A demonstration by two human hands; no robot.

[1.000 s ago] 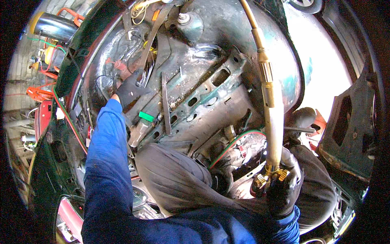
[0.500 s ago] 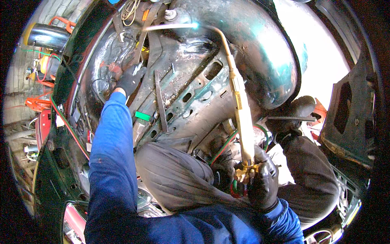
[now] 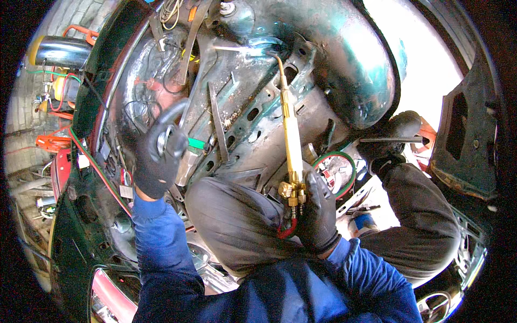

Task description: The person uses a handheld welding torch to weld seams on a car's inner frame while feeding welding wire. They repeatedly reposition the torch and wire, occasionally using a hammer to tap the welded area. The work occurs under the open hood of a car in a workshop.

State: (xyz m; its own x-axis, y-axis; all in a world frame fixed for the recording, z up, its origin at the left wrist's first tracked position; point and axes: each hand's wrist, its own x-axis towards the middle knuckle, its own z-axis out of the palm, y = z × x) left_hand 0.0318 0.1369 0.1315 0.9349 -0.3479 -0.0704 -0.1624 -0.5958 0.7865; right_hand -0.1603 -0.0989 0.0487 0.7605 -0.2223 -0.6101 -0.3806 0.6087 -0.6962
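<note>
A brass gas torch (image 3: 293, 145) is gripped by my black-gloved right hand (image 3: 316, 212), the fingers wrapped round its valve end. The bent tip points up and to the left, and a bright flame (image 3: 242, 49) streams from it leftward over the dark metal body panel (image 3: 215, 75). My left hand (image 3: 160, 156), also gloved in black, is raised at the left beside a green strip (image 3: 196, 143). Motion blurs its fingers, with a pale round blur among them, so whether it holds anything cannot be made out.
A flat metal strip (image 3: 218, 121) lies on the panel. A big rounded wheel arch (image 3: 350, 64) bulges at the upper right. Red and green hoses (image 3: 97, 169) run down the left side, and a hose loop (image 3: 353, 167) lies right of the torch. My bent knees flank the work.
My left hand has drawn back toward me from the panel. The torch has shifted left and slightly nearer, with its tip lower and its flame still burning.
</note>
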